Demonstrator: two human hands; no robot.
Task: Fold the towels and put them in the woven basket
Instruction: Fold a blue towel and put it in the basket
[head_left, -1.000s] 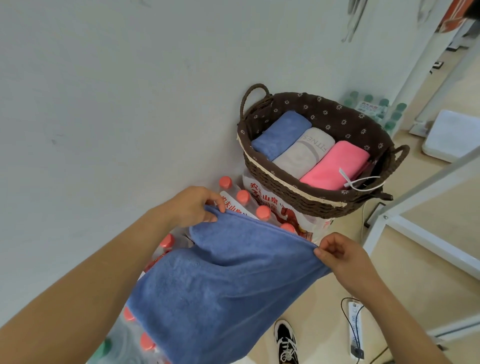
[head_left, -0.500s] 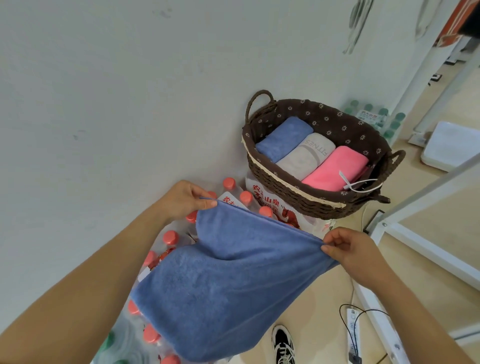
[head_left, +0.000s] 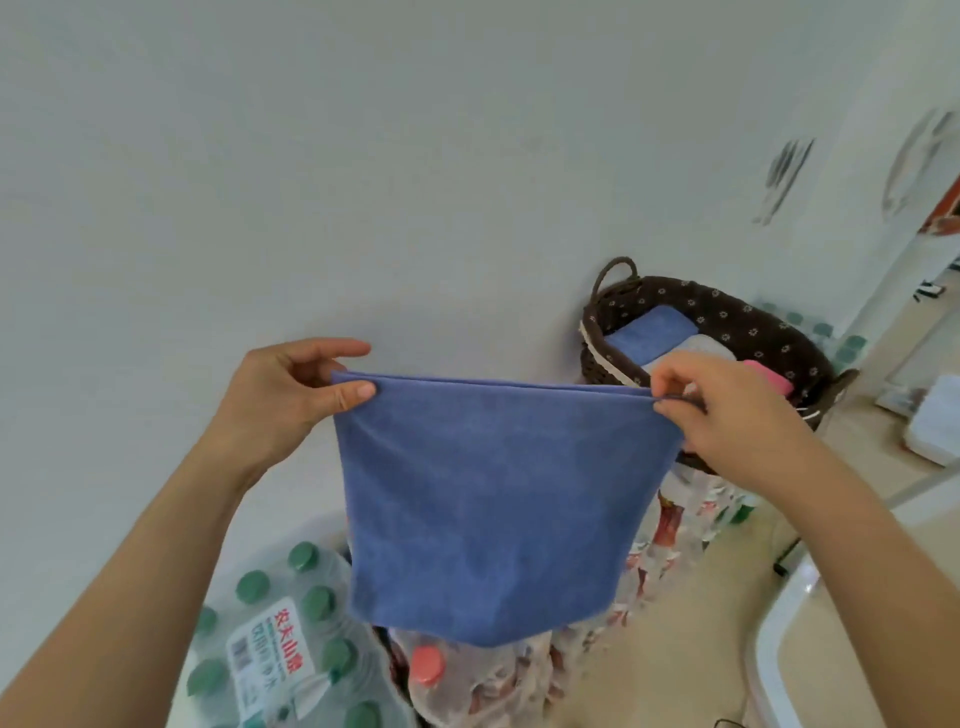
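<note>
Towel (head_left: 488, 499), left hand (head_left: 291, 395), right hand (head_left: 727, 421) pinching corners

White label (head_left: 267, 659) on green-capped bottle pack (head_left: 324, 605) reads, seemingly, 农夫山泉 in red.

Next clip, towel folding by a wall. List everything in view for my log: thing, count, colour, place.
held towel: one, blue, hanging between both hands
woven basket: one, dark brown, dotted liner, right of the held towel
folded towels: three, blue, pale grey, pink, side by side in the basket
green-capped bottles: one wrapped pack, lower left
red bottle cap: one, below the held towel
left hand: pinches the towel's top left corner
right hand: pinches its top right corner
</note>
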